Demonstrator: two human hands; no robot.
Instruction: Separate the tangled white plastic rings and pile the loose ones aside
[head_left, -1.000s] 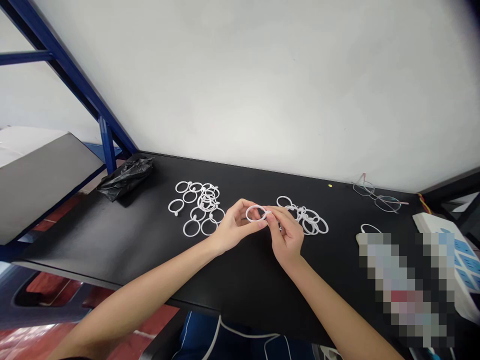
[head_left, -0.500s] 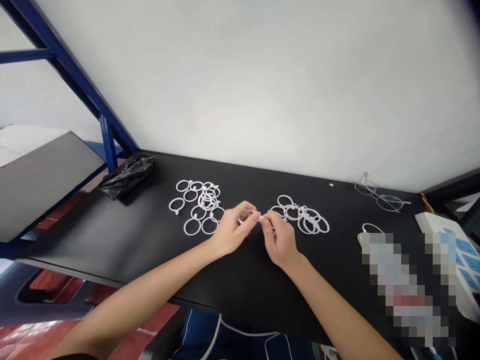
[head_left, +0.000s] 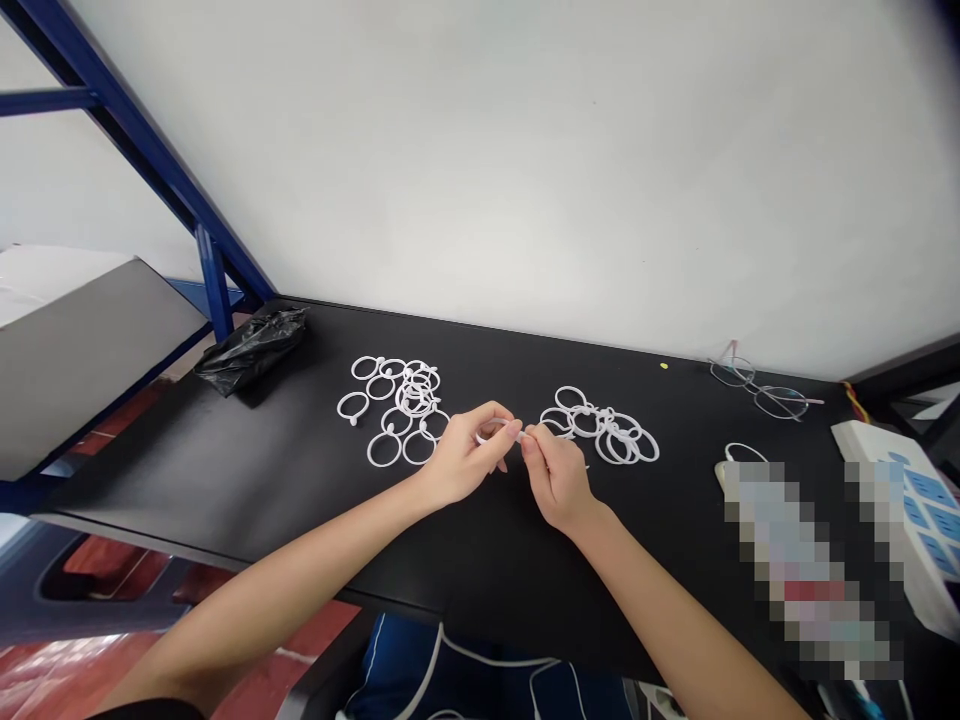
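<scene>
Between my two hands, above the middle of the black desk, is a white plastic ring (head_left: 487, 422), like a curtain ring with a small eyelet. My left hand (head_left: 469, 455) pinches it between thumb and fingers. At the ring's right side, the thumb and bent fingers of my right hand (head_left: 559, 478) close on its small end piece, which they mostly hide. Several similar rings (head_left: 417, 394) with small round knobs lie loose and overlapping to the left. Behind my right hand sits another cluster of white rings (head_left: 619, 437), some overlapping.
A black plastic bag (head_left: 251, 350) lies at the desk's far left. Eyeglasses (head_left: 780, 402) rest at the back right. A blurred-out object (head_left: 810, 570) and a white power strip (head_left: 930, 530) occupy the right side. A white cable (head_left: 502, 663) hangs below the front edge.
Both hands stay almost in place on the ring. The right fingers have closed further over the small end piece, so less of it shows. The view has shifted slightly.
</scene>
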